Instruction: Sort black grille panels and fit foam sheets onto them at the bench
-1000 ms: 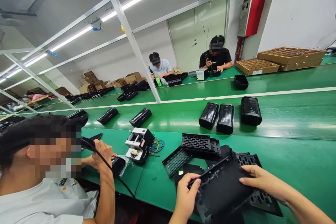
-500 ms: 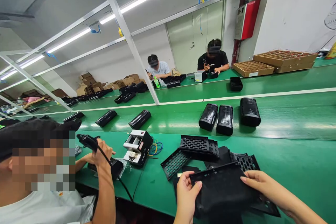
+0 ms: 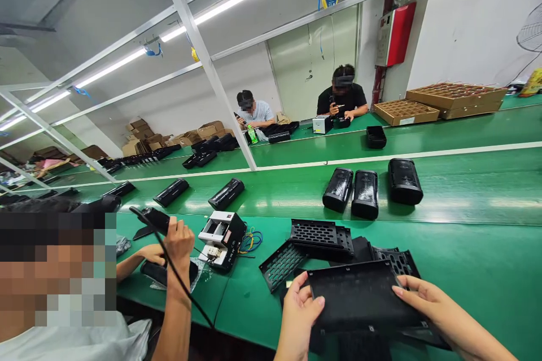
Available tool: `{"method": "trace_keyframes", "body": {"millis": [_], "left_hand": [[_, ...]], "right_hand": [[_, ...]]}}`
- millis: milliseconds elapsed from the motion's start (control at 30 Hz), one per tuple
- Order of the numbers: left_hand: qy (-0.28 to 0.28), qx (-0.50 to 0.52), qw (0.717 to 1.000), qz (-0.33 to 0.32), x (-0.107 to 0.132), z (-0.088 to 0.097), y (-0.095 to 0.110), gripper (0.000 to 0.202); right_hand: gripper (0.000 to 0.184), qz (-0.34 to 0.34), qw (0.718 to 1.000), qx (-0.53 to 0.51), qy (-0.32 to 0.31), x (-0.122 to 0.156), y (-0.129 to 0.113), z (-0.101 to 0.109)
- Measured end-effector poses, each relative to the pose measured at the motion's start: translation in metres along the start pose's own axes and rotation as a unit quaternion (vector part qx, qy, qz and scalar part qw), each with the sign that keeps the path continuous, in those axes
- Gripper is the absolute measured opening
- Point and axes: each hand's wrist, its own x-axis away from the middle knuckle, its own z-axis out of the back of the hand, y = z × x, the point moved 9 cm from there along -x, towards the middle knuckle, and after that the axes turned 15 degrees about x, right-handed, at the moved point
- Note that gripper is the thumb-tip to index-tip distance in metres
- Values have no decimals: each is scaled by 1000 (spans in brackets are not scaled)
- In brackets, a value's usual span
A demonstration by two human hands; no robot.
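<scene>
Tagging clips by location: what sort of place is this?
Probably a factory assembly line: long green benches, identical black housings, seated co-workers; left hand and right hand hold a black panel.

Black panel (image 3: 359,302) covers the near ends of the slotted trays (image 3: 396,262) under it — how they lie there can't be told. Left hand (image 3: 298,316) and right hand (image 3: 427,304): forearms cut off by bottom edge. Far cardboard trays (image 3: 455,95) — contents too small to tell.

Bare green bench (image 3: 486,259) lies open on your right; ahead, stacked perforated trays (image 3: 322,235) block you, black housings (image 3: 365,193) beyond, a co-worker's arm (image 3: 175,299) crowding your left.
</scene>
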Motion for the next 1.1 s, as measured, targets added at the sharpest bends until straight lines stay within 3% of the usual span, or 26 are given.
{"method": "trace_keyframes", "body": {"millis": [100,233,367,467,633,800,900,1000,1100], "left_hand": [[-7,15,1000,-7,6,-7,5,63],[19,-11,997,-71,15,-11,26,52],[-24,-43,996,-69,19,-23,34,55],[-56,-96,992,-60,17,-28,35,54],[-69,-115,989,-61,12,-32,33,57],[-90,-75,993,-31,10,-37,26,58],[-88,-98,991,24,4,-31,14,57],[-59,-222,972,37,-8,-7,9,51],[5,-405,913,-53,-23,31,23,42]], "right_hand": [[18,-7,1000,4,5,5,0,4],[33,-16,999,34,8,18,-4,8],[44,-9,998,49,26,29,-11,13],[46,6,997,69,39,32,-18,16],[38,63,995,78,3,36,-35,8],[40,35,994,88,49,35,-24,17],[39,47,997,49,28,29,-13,21],[49,5,994,1,113,20,14,63],[68,-30,956,-2,293,20,49,138]]}}
